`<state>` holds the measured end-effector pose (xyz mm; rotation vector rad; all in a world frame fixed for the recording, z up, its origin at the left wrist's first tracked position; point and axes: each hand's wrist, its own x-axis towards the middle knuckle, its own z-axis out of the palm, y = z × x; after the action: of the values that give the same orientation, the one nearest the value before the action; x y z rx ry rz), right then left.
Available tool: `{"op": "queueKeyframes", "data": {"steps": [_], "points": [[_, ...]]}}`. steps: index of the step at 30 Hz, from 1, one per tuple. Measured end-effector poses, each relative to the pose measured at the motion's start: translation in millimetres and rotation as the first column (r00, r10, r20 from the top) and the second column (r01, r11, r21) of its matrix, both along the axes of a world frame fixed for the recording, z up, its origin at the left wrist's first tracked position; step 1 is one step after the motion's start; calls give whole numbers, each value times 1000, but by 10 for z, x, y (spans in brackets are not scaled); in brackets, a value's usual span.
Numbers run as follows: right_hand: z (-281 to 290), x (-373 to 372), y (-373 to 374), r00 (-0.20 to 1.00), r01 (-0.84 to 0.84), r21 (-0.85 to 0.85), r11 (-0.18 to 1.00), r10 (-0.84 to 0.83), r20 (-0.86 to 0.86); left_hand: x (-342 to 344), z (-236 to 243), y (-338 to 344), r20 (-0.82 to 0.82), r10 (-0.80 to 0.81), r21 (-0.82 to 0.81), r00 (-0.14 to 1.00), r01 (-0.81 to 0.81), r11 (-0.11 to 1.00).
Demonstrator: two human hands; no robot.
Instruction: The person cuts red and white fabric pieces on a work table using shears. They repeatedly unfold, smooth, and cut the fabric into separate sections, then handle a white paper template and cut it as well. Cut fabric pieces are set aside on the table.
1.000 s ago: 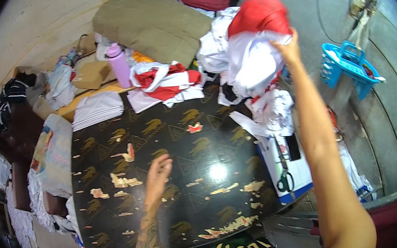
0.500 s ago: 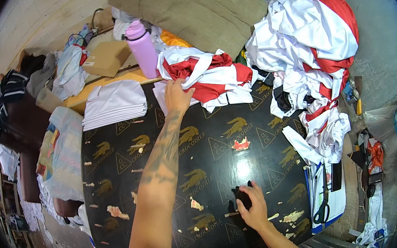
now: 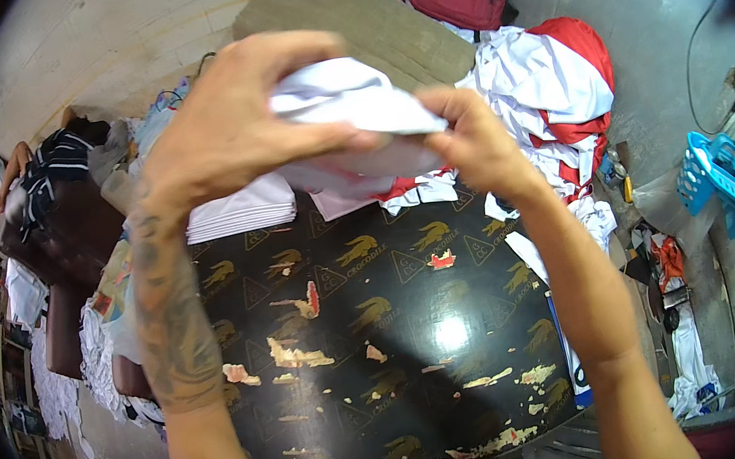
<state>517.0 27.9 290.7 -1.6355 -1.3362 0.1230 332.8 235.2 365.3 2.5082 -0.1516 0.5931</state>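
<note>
One brown, leather-looking padded seat [image 3: 51,268] lies between nine and ten o'clock from the middle of the black, gold-printed, chipped tabletop [image 3: 413,302]. At about half past ten, a neat flat stack of folded white cloths [image 3: 241,210] sits at the far edge, probably to leave the nearer surface free. Towards eleven, the person's left hand [image 3: 231,127] curves broadly, thumb below and fingers above, around a loose, bunched white cloth [image 3: 340,81]. This cloth is raised towards twelve o'clock, its lower part blurred. Just past twelve, beneath it, a crumpled red-and-white fabric [image 3: 404,193] shows partly. At one, the right hand [image 3: 481,147] pinches the cloth's other end narrowly, perhaps so that it hangs spread between both hands. Behind, also near one, white-and-red fabric [image 3: 541,71] is heaped. Towards half past two stands a light-blue plastic basket [image 3: 719,177], apart from the tabletop.
</note>
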Motion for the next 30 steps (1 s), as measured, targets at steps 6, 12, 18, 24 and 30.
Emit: {"op": "queueKeyframes", "data": {"steps": [6, 12, 18, 24, 30], "points": [[861, -765, -493, 979, 112, 462, 880, -18, -203, -1051, -526, 1242, 279, 504, 256, 818, -569, 781], [998, -242, -833, 820, 412, -8, 911, -366, 440, -1762, -1206, 2553, 143, 916, 119, 376, -925, 361], [1187, -451, -1273, 562, 523, 528, 669, -736, 376, -3047, -518, 2160, 653, 758, -288, 14, -920, 265], [-233, -1559, -2398, 499, 514, 218, 830, -496, 711, -4341, -1847, -1086, 121, 431, 183, 894, -447, 876], [-911, -2580, -2362, 608, -5, -77, 997, -58, -792, -3726, -1933, -2522, -101, 193, -381, 976, -217, 899]]}}
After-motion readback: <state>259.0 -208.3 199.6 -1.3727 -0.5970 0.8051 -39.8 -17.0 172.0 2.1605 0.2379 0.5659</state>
